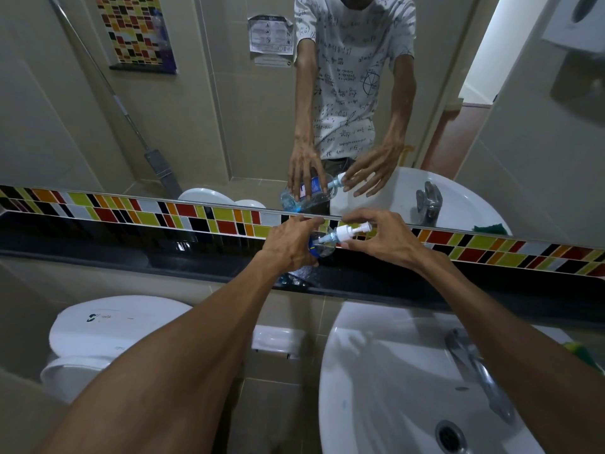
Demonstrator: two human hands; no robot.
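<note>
A clear pump bottle (322, 245) with blue liquid and a blue label is tilted over the black ledge (131, 257) below the mirror. My left hand (291, 244) grips the bottle's body. Its white pump head (352, 230) points right, and my right hand (379, 237) pinches it between thumb and fingers. The mirror (229, 109) shows the same bottle and both hands from the other side. The bottle's base is hidden behind my left hand.
A white sink (376, 371) with a chrome tap (471, 365) lies below right. At lower left stands a white toilet (98, 335). A coloured tile strip (196, 217) runs along the wall. A green sponge (581, 352) sits by the sink's right edge.
</note>
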